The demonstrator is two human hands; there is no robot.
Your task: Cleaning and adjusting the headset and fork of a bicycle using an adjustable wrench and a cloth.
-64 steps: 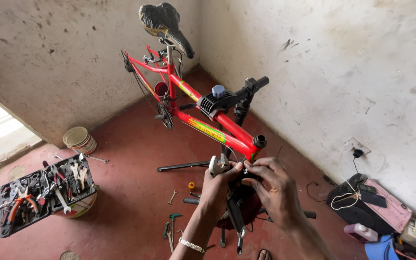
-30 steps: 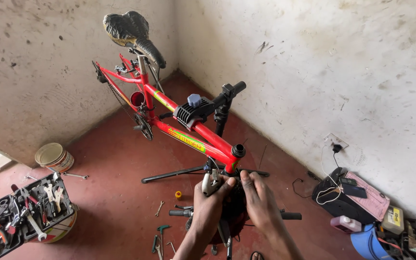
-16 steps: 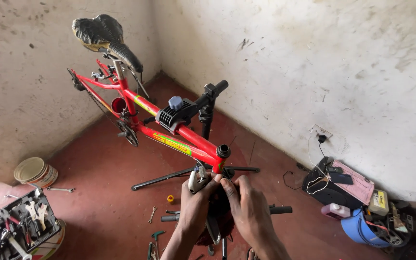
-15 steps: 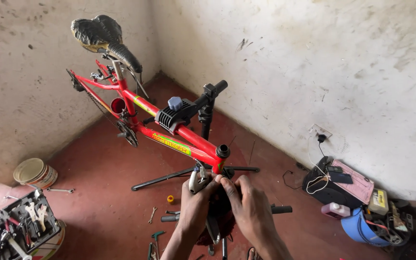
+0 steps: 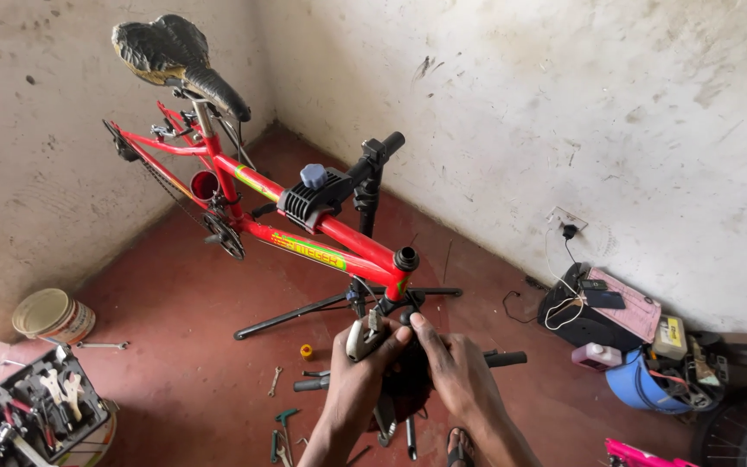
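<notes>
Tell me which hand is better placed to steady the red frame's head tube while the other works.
Probably the right hand: its fingertips reach up just beneath the head tube of the red bike frame, while the left hand is already closed around a small silver part.

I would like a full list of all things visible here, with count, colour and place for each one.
bicycle frame: one, red, clamped in a work stand, centre
saddle: one, black, worn, top left
work stand: one, black, legs on the red floor
paint can: one, pale, left on the floor
tool tray: one, black, full of tools, bottom left
spanners: a few, loose on the floor
bag: one, black, by the right wall
bucket: one, blue, right
left hand: holds a silver part below the frame's head tube
right hand: fingertips at the same spot
</notes>
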